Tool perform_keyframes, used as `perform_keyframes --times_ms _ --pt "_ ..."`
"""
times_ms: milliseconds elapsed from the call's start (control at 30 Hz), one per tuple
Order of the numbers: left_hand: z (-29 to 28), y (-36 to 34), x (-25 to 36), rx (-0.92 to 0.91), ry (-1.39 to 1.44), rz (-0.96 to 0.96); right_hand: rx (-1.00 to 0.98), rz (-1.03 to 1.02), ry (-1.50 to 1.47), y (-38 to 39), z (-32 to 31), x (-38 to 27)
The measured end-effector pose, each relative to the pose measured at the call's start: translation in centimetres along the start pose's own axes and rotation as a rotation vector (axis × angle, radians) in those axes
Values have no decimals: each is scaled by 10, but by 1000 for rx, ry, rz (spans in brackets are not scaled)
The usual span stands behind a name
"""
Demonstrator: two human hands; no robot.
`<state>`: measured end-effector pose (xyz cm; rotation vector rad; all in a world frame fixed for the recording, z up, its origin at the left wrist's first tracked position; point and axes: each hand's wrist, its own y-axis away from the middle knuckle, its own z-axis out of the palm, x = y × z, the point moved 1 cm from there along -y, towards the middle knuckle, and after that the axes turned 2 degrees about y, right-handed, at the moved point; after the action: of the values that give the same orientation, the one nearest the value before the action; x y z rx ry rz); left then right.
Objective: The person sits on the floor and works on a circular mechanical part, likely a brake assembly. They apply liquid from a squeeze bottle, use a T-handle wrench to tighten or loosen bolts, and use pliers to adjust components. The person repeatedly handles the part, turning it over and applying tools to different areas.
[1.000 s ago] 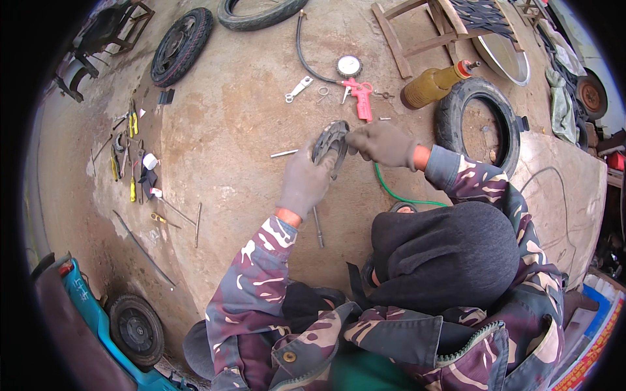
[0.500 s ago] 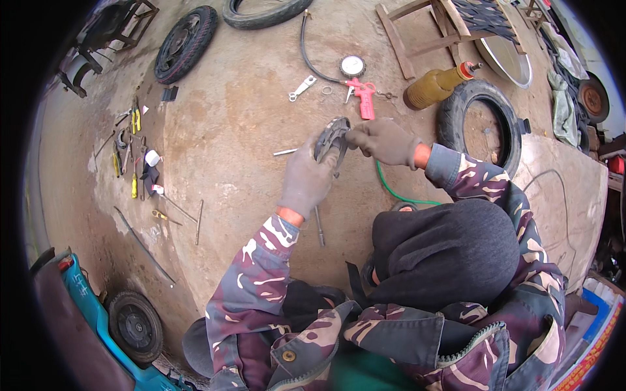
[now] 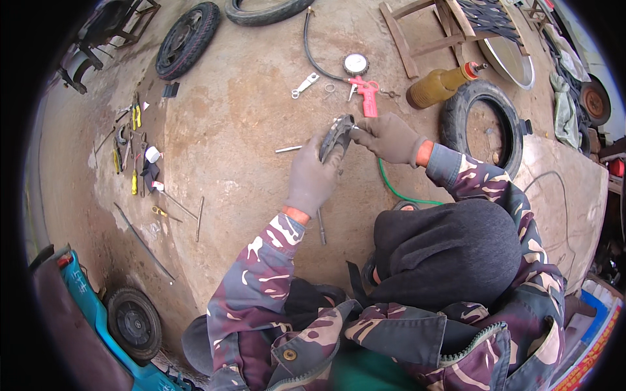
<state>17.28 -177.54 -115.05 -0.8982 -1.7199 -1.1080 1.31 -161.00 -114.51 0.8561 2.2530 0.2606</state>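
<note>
In its gray glove, my left hand (image 3: 312,174) is closed around a round dark metal part (image 3: 336,138) that looks like a brake plate, tilted on edge. My right hand (image 3: 390,138), gloved too, pinches a small shiny metal piece (image 3: 354,128) at that part's right side; its kind is too small to tell. Behind my left hand, a metal rod (image 3: 288,149) lies on the concrete floor. A red inflator gun (image 3: 369,101) with a round white gauge (image 3: 356,64) rests just beyond my right hand. Left of it are a wrench (image 3: 305,85) and a metal ring (image 3: 329,91).
A yellow-brown bottle (image 3: 438,88) stands beside a bare tire (image 3: 450,124) at the right. Several hand tools (image 3: 135,146) lie at the left, near a T-handled tool (image 3: 199,219). A green hose (image 3: 391,188) runs by my right forearm. A wooden stool (image 3: 430,44) stands at the back.
Both hands and the round part have shifted slightly right. My right fingers have lowered a little, and a shiny piece now shows at their tips.
</note>
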Motion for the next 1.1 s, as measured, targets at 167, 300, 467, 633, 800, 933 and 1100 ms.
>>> perform_keyframes --times_ms 167,300,467,633,800,933,1100 --pt "-1 -6 2 55 16 163 -224 300 -1066 5 -8 2" --pt "-5 -8 2 -18 20 -17 -210 291 -798 5 3 11" --pt "-3 -5 1 -111 -343 -31 -16 -66 140 9 14 11" --pt "1 -1 2 -21 -163 108 -161 140 -459 11 7 13" --pt "-1 -3 12 76 -23 304 -311 263 -1190 7 8 20" --pt "-1 -6 12 -69 -276 31 119 -269 445 8 8 16" --pt "2 -4 2 -102 -267 -43 -148 106 -248 12 3 19"
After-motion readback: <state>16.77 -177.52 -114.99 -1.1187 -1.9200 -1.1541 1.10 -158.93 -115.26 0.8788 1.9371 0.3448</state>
